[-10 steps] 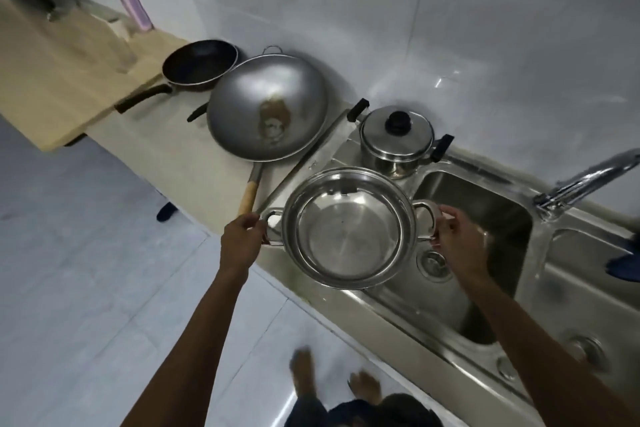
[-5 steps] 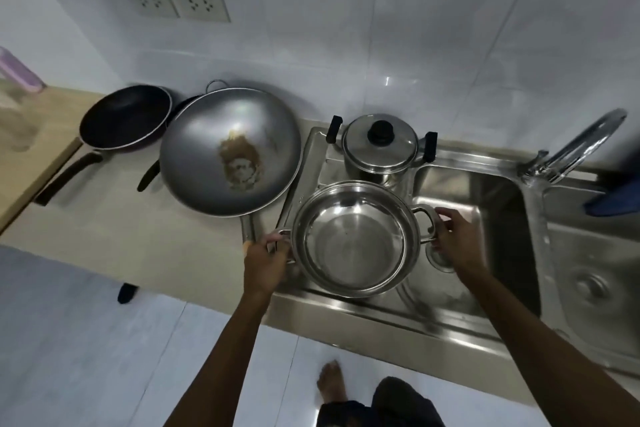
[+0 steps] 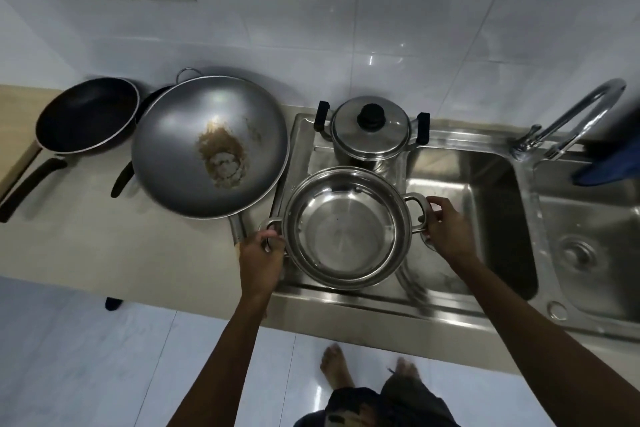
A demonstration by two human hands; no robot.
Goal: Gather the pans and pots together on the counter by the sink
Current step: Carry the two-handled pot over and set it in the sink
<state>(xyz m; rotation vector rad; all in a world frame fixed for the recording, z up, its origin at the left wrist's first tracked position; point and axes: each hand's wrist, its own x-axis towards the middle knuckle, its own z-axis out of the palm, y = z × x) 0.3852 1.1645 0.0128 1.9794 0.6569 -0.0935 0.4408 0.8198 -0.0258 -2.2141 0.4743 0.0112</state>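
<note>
The wide, shallow stainless-steel pot (image 3: 346, 227) is gripped by both loop handles, left hand (image 3: 260, 258) and right hand (image 3: 448, 230), apparently for level carrying, at the sink drainboard's (image 3: 301, 135) front edge, beside the grey wok (image 3: 209, 146).

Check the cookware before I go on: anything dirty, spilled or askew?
One thing: the big wok on the counter has a brown crusty patch at its centre. The steel pot held by both hands looks clean.
</note>
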